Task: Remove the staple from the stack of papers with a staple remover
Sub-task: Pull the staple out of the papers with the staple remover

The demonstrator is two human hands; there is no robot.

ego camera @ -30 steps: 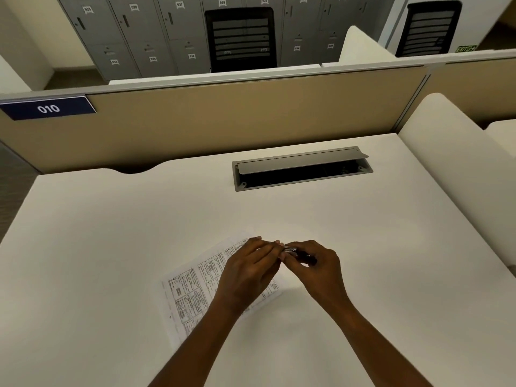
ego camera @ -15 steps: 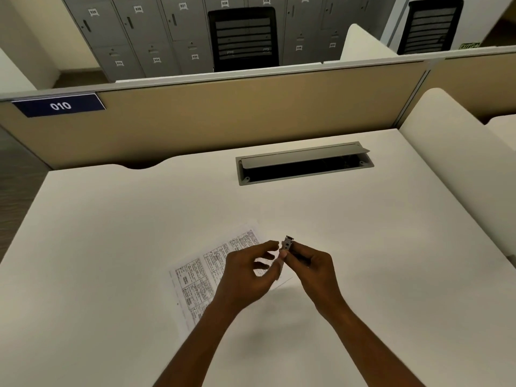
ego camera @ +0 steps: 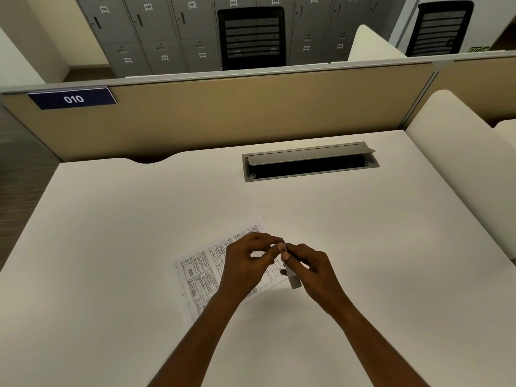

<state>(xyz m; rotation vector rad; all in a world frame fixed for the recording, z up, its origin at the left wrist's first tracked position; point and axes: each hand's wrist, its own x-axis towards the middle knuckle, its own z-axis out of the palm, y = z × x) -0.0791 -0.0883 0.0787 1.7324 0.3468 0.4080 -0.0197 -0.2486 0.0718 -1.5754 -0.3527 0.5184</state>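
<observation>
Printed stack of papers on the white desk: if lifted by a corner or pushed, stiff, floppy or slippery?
Probably floppy: the printed stack of papers lies flat and looks very thin. Likely light, so a push should slide it over the smooth white desk.

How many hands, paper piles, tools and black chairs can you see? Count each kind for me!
hands: 2, the left hand and the right hand
stack of papers: 1
staple remover: 1
black chairs: 2
Total: 6
</observation>
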